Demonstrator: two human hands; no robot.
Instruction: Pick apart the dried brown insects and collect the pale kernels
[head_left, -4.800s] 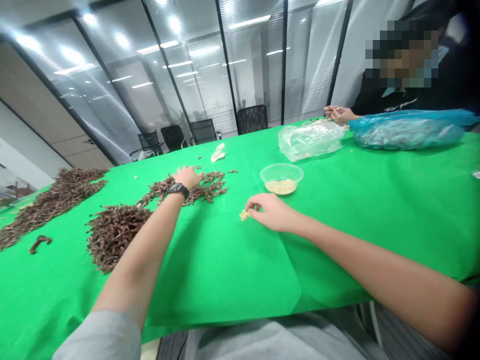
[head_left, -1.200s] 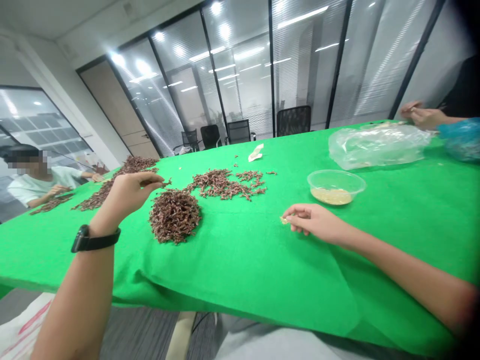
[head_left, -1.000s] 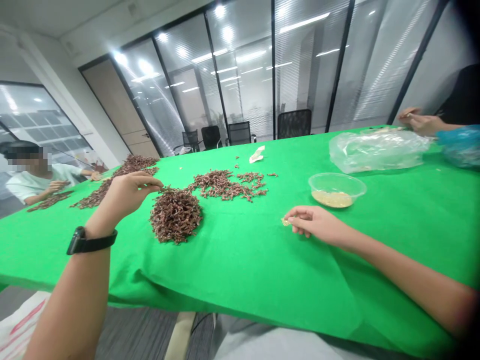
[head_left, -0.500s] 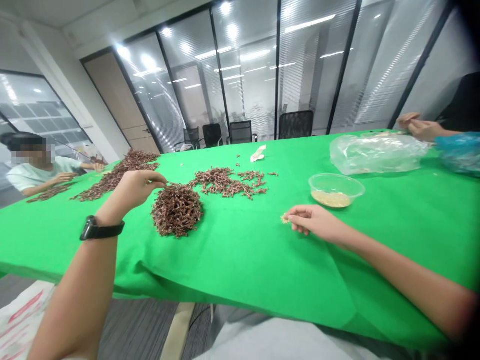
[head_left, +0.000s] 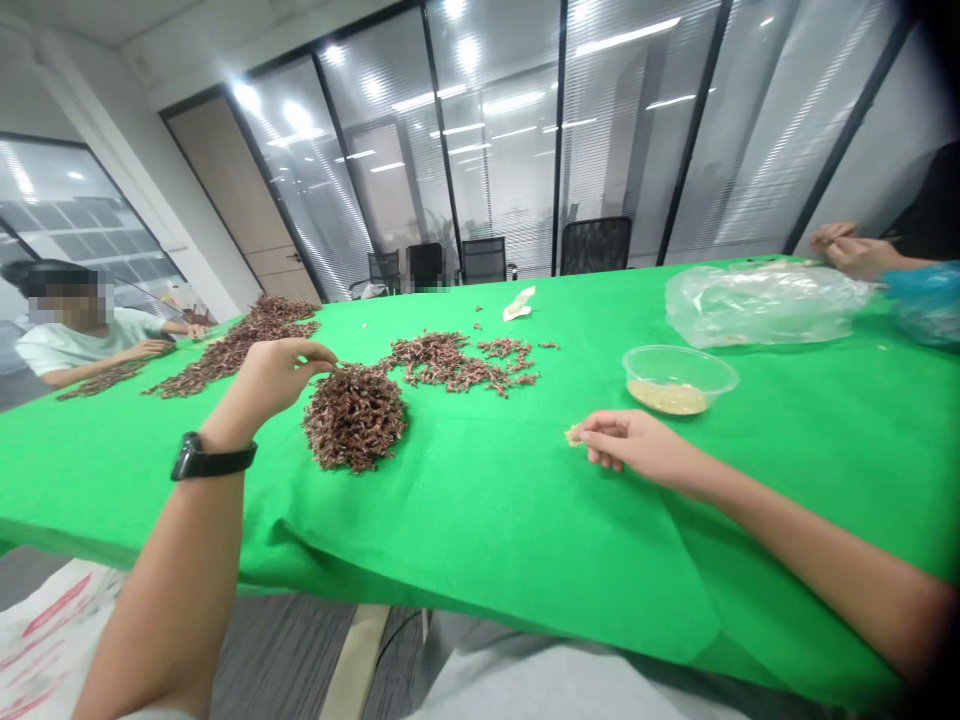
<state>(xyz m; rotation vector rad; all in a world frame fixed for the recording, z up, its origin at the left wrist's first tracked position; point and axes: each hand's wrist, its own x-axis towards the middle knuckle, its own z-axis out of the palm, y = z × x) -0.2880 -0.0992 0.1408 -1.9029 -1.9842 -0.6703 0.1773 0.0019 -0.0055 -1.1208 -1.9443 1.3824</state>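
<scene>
A rounded heap of dried reddish-brown sprigs (head_left: pixel 354 420) lies on the green tablecloth (head_left: pixel 480 520). My left hand (head_left: pixel 281 380) reaches over its top edge, the fingertips pinching a thin sprig. A looser scatter of the same sprigs (head_left: pixel 465 362) lies just beyond the heap. My right hand (head_left: pixel 626 447) rests near the table's middle, finger and thumb shut on a tiny clump of pale crumbs (head_left: pixel 574 436). Nearest to that hand stands a clear plastic tub (head_left: pixel 679 380) holding pale grains.
A crumpled clear plastic bag (head_left: pixel 765 308) and a blue plastic bag (head_left: pixel 926 305) lie at the far right, beside a co-worker's hands (head_left: pixel 851 252). At the far left, a seated person (head_left: pixel 71 335) works at long strips of sprigs (head_left: pixel 236 352).
My head has turned, shifting the scene across the view. My left hand has moved from the loose sprigs to the heap's top edge. My right hand stays pinched near the tub.
</scene>
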